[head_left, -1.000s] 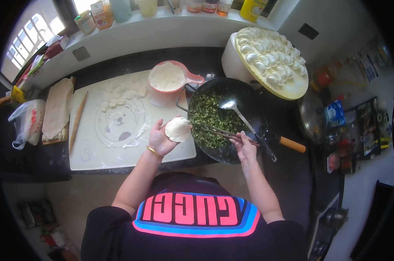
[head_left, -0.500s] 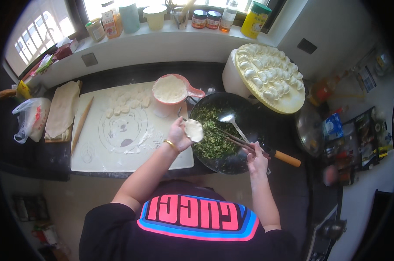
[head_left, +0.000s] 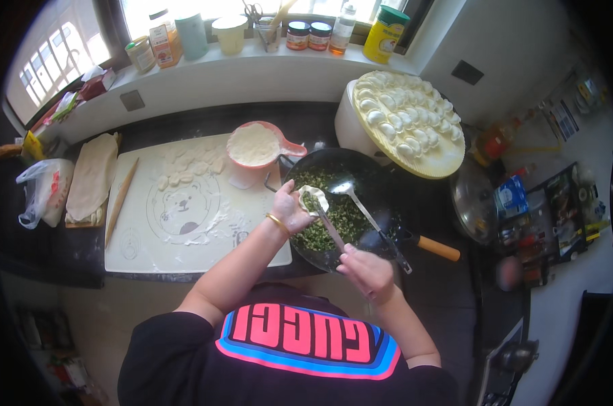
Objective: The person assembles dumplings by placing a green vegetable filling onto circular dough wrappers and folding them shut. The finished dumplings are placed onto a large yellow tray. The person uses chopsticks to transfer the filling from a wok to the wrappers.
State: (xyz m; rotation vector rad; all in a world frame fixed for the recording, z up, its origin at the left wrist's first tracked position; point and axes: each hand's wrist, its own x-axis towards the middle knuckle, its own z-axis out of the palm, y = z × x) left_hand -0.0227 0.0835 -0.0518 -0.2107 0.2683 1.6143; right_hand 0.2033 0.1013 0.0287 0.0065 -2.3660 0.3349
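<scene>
My left hand point(head_left: 289, 210), a gold bangle at its wrist, cups a round dough wrapper point(head_left: 324, 197) over the left side of a black wok point(head_left: 379, 179). Green filling lies in the middle of the wrapper. Chopsticks point(head_left: 333, 231) are gripped in my right hand point(head_left: 368, 272), and their tips touch that filling. Below both hands, the wok holds chopped green filling point(head_left: 311, 237). A metal spoon point(head_left: 364, 214) rests in it, its handle leaning over the near right rim.
Left of the wok lies a white mat point(head_left: 134, 203) with dough pieces point(head_left: 191, 166) and a rolling pin point(head_left: 121, 203). A pink container of flour point(head_left: 253, 144) stands behind. Dumplings point(head_left: 408, 115) cover a round yellow tray point(head_left: 448, 160) at back right. Jars point(head_left: 297, 36) line the sill.
My right hand has brought the chopsticks from the wok's right side to the wrapper, which now holds green filling. The spoon handle now leans toward the near right. The whole view has shifted slightly.
</scene>
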